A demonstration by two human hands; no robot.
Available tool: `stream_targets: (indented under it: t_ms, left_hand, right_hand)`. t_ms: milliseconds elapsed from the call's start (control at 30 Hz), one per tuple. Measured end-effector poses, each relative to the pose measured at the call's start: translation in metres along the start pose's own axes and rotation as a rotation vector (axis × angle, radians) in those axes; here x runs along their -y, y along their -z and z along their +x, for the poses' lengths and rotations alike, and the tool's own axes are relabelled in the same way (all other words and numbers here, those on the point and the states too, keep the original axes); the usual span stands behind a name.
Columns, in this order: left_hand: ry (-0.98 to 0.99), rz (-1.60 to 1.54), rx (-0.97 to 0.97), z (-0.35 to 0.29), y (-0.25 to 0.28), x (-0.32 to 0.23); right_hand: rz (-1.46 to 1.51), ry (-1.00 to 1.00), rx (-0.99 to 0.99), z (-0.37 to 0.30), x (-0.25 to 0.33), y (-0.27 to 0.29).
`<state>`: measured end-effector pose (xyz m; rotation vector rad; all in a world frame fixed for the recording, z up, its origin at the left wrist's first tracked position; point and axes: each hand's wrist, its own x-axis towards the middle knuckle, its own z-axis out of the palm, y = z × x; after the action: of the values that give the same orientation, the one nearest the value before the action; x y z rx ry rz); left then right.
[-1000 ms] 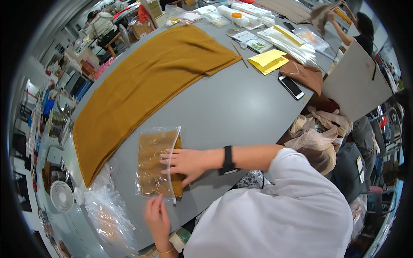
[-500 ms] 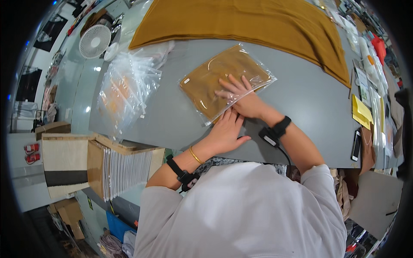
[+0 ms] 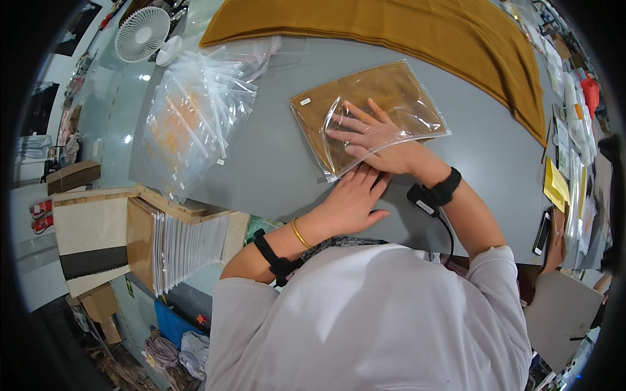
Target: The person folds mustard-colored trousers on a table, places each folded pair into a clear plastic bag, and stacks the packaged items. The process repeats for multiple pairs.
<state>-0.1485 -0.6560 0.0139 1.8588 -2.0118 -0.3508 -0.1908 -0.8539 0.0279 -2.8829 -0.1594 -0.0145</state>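
A clear plastic zip bag (image 3: 424, 120) lies on the grey table with a folded mustard-brown cloth (image 3: 316, 120) inside it. My right hand (image 3: 378, 140) reaches through the bag's near edge, palm down on the cloth. Its fingers are spread under the clear film, and the wrist stays outside. Just below that edge rests my left hand (image 3: 355, 202), fingers stretched out and thumb apart. Its fingertips are close to the bag's edge and partly tucked under my right hand, so I cannot tell whether they touch the bag.
A fanned stack of clear bags (image 3: 195, 124) lies to the left. Large mustard cloth (image 3: 391, 32) covers the far side. A phone (image 3: 542, 232) and a yellow paper (image 3: 556, 186) sit at the right edge. Left of me stands a box (image 3: 142, 244) of upright white sheets; a white fan (image 3: 142, 34) is beyond.
My right hand has slid farther into the bag, its fingers still spread. My left hand stays at the bag's near edge. The whole view has shifted and turned slightly.
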Motion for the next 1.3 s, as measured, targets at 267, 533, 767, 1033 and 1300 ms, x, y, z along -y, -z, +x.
stream_targets:
  t_ms: [267, 533, 767, 1033, 1300]
  left_hand:
    - [-0.250, -0.206, -0.014, -0.004, 0.066, -0.008]
    - [-0.126, 0.100, -0.015, 0.066, 0.089, 0.095]
    - [-0.065, 0.262, 0.142, 0.066, 0.061, 0.106]
    - [-0.033, 0.295, 0.155, 0.066, 0.060, 0.104]
    - [0.027, 0.318, 0.172, 0.059, 0.055, 0.100]
  right_hand:
    - [-0.147, 0.120, -0.535, 0.032, 0.007, -0.015]
    - [-0.030, -0.020, -0.607, -0.044, 0.027, -0.033]
    - [-0.028, -0.846, -0.597, -0.257, -0.047, 0.041]
    - [-0.411, -1.582, -0.185, -0.466, -0.162, 0.076]
    - [-0.339, -1.271, -0.688, -0.430, -0.117, 0.066]
